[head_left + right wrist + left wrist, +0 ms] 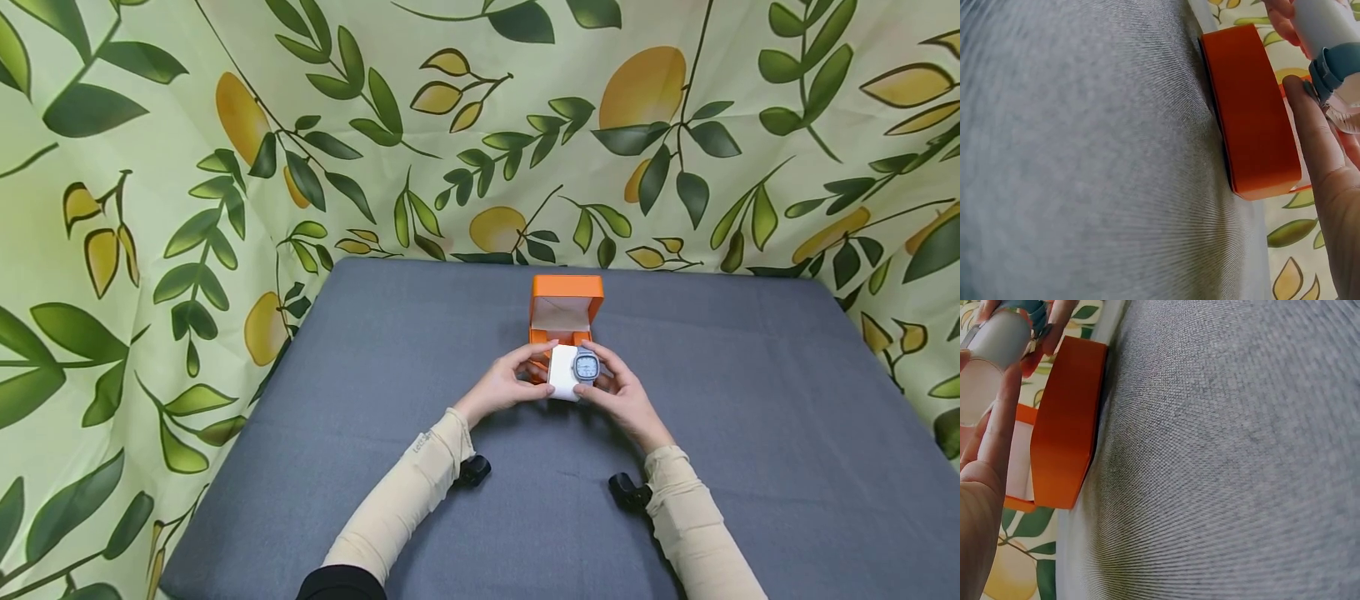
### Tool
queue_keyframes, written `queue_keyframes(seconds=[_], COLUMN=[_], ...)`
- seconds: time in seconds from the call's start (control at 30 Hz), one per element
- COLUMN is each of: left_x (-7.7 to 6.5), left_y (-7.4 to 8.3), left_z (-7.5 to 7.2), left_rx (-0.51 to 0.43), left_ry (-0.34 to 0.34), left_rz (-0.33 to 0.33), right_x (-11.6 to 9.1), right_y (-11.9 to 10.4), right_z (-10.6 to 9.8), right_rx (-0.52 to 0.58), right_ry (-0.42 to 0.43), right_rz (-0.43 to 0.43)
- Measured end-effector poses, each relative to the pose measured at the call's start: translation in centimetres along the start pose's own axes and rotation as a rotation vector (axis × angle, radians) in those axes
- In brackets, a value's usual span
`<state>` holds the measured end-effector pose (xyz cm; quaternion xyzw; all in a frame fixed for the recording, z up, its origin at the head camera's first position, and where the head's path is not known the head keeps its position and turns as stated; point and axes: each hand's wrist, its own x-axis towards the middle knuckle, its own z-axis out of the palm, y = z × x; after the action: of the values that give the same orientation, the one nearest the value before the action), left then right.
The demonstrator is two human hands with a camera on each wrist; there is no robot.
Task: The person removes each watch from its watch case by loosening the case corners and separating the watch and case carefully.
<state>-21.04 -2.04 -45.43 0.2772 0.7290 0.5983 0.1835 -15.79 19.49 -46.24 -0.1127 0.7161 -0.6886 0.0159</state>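
A white watch cushion (562, 372) is held up in front of an open orange box (567, 286). Round the right part of this cushion sits a wristwatch (586, 365) with a square-looking face and a blue-grey strap (1342, 61). My left hand (501, 385) pinches the cushion's left end between thumb and fingers. On the other side my right hand (621, 398) grips the watch end, thumb below and fingers above. Both wrist views show the cushion raised clear of the box (1069, 425). The box's inside is partly hidden behind the hands in the head view.
The box stands near the back of a table covered with grey-blue cloth (420, 325). A leaf-patterned curtain (450, 167) hangs behind and along the sides. Small black wrist cameras (474, 471) sit below both forearms.
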Motion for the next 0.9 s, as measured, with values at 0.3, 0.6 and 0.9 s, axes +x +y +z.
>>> queue_keyframes(seconds=[0.3, 0.6, 0.9], left_x=[-0.1, 0.1, -0.1], left_y=[0.1, -0.3, -0.7], left_z=[-0.1, 0.0, 0.3], left_rx=[0.012, 0.041, 0.028], left_ry=[0.062, 0.076, 0.073], left_rz=[-0.007, 0.014, -0.001], right_x=[-0.1, -0.1, 0.2], right_y=[0.2, 0.7, 1.2], right_z=[-0.2, -0.9, -1.8], right_rx=[-0.006, -0.043, -0.245], right_ry=[0.071, 0.291, 0.495], right_rz=[0.063, 0.053, 0.201])
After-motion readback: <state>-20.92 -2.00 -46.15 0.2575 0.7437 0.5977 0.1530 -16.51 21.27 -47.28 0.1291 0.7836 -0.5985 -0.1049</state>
